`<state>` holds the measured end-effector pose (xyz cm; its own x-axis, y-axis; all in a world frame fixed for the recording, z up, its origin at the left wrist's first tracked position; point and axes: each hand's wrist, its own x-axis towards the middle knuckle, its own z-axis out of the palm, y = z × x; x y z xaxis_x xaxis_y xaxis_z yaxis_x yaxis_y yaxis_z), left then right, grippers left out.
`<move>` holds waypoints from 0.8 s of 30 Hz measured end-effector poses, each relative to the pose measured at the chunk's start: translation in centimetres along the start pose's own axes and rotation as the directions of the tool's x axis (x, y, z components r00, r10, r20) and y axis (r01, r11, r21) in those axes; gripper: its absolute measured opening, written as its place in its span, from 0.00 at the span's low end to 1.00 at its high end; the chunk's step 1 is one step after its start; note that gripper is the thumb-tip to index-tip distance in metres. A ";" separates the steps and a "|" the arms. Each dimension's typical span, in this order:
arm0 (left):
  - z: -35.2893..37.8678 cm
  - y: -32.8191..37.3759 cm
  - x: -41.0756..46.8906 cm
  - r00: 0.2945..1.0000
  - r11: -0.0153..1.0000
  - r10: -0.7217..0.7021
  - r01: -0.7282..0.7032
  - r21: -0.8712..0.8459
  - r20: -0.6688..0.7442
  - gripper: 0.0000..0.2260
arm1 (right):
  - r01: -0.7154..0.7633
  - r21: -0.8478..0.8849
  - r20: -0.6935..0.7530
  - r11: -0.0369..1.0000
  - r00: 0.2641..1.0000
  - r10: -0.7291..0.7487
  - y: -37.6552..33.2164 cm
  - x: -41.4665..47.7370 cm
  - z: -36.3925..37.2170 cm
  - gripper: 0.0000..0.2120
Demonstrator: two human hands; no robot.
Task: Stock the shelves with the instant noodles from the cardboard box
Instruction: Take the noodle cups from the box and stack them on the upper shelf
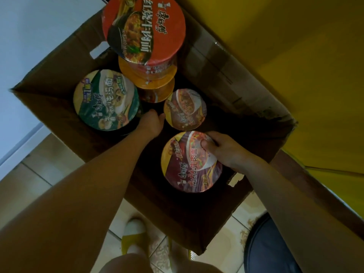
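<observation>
Two bare forearms reach down into an open brown cardboard box. Right hand grips the rim of a round purple-lidded noodle bowl at the box's near side, thumb pressed on the lid. Left hand dips into the box's dark middle, fingers pointing down; whether it holds anything cannot be told. Beside it sit a round green-lidded noodle bowl, toward the box's left wall, and a smaller maroon-lidded noodle cup. At the far wall a red-lidded noodle bowl tops a stack of orange-lidded bowls. The box stands on a pale tiled floor; a yellow surface lies right of it, a white surface left, a yellow-and-white slipper and a dark blue rounded thing in front.
</observation>
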<state>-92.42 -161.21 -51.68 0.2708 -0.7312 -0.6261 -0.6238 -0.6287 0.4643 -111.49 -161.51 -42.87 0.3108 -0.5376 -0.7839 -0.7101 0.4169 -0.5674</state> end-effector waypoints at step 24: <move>2.2 2.9 1.7 0.952 0.654 -0.149 0.298 -0.695 0.268 0.15 | 0.025 0.035 0.044 0.999 0.999 -0.026 -0.3 -1.3 1.0 0.13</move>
<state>-95.36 -163.69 -52.81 0.1546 -0.5311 -0.8331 0.1826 -0.8133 0.5524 -111.04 -160.17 -41.95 0.3565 -0.5159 -0.7789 -0.6794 0.4291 -0.5952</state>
